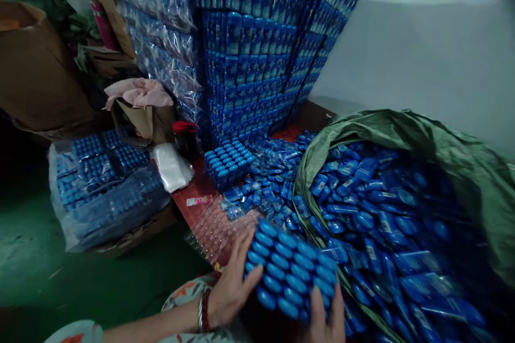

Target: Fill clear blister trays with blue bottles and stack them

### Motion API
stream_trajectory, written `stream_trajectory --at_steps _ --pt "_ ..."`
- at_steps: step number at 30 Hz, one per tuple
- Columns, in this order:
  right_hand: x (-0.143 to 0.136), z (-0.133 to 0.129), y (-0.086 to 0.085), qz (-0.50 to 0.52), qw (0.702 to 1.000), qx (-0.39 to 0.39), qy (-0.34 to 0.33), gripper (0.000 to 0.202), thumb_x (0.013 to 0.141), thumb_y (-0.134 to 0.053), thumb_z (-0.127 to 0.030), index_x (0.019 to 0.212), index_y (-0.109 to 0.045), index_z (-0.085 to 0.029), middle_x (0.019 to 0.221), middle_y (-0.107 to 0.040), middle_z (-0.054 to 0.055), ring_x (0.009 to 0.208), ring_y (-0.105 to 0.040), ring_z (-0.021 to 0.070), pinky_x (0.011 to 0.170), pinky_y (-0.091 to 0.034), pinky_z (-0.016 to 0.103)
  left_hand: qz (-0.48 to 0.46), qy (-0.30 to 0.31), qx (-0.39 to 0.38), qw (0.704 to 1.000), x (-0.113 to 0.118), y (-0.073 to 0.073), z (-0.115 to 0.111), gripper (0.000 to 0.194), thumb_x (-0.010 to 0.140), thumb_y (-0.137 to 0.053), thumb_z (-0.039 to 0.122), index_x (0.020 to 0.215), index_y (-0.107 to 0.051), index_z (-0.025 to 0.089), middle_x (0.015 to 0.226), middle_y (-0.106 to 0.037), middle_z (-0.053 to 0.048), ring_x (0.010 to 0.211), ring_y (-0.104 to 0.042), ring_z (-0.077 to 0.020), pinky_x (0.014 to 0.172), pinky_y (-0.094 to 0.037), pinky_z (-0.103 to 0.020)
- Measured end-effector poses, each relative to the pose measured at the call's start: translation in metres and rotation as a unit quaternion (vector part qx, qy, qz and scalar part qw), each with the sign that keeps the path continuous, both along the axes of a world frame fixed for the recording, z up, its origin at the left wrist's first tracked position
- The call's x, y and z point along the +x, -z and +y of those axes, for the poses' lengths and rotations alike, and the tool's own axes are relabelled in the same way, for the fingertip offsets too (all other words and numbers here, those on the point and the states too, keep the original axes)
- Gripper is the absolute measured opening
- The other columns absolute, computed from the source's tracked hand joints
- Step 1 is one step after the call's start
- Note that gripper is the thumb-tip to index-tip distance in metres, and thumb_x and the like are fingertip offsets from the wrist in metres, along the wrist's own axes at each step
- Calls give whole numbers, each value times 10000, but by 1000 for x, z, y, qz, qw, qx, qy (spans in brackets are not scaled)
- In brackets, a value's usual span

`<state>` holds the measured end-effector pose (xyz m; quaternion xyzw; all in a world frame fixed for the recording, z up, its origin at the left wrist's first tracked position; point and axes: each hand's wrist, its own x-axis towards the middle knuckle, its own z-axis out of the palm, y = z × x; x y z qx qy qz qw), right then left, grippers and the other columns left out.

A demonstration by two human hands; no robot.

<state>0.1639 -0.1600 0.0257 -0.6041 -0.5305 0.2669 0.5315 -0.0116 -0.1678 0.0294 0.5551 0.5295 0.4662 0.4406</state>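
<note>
Between my two hands is a block of small blue bottles (289, 270), packed side by side in rows with their rounded ends facing up. My left hand (235, 278) is closed on its left side, thumb over the top. On the right side my right hand (328, 311) grips it, fingers at the near corner. The block is tilted and slightly blurred. Just beyond it lies a clear plastic tray with moulded pockets (219, 228) on the red surface. A similar block of blue bottles (229, 161) stands farther back, beside a heap of loose blue bottles (277, 182).
A green woven sack (314, 158) full of loose bottles opens at the right. Tall stacks of blue bottles (249, 59) rise behind. To the left are a plastic-lined box of blocks (116, 198), clear bags (172, 167), a red-lidded jar (185, 136) and a paper bag (155, 120).
</note>
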Motion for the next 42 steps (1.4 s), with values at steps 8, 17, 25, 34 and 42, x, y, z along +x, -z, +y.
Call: stream_trajectory --at_steps 8,17,25,34,42 --pt "-142 220 -69 55 961 94 -253 516 776 -558 -417 1223 -564 -161 1263 -567 80 1150 -513 204 1015 -368 347 1 -379 65 923 -74 -43 119 569 925 -288 482 1427 -214 224 1471 -262 -89 1383 -189 -203 1148 -125 -396" --pt "-201 333 -59 62 945 -22 -321 481 620 -660 -431 966 -689 -98 958 -702 101 917 -615 221 869 -459 370 -19 -358 -4 933 -95 -32 167 706 901 -231 570 1448 -96 144 1509 -108 -160 1410 -85 -230 1142 -118 -426" --pt "-189 313 -64 84 960 10 -268 468 758 -555 -433 1085 -634 -109 1157 -629 100 1081 -553 186 963 -395 312 0 -339 56 939 -119 -17 146 689 901 -261 568 1441 -142 158 1514 -157 -114 1403 -118 -204 1153 -92 -383" --pt "-56 136 1 -127 961 -20 -244 360 839 -516 -421 1070 -642 -176 1068 -652 107 1013 -585 236 915 -438 426 176 -249 -186 934 -134 75 -5 987 599 -652 613 1382 -289 135 1103 -532 -138 1035 -554 -314 880 -448 -514" --pt "-34 18 39 -430 795 -155 -398 966 678 -603 -655 1451 -171 -269 1512 -187 119 1378 -94 382 1016 -62 704 32 -267 -229 936 -138 80 -16 888 425 -685 690 1117 -523 156 727 -576 10 678 -591 -170 650 -519 -296"
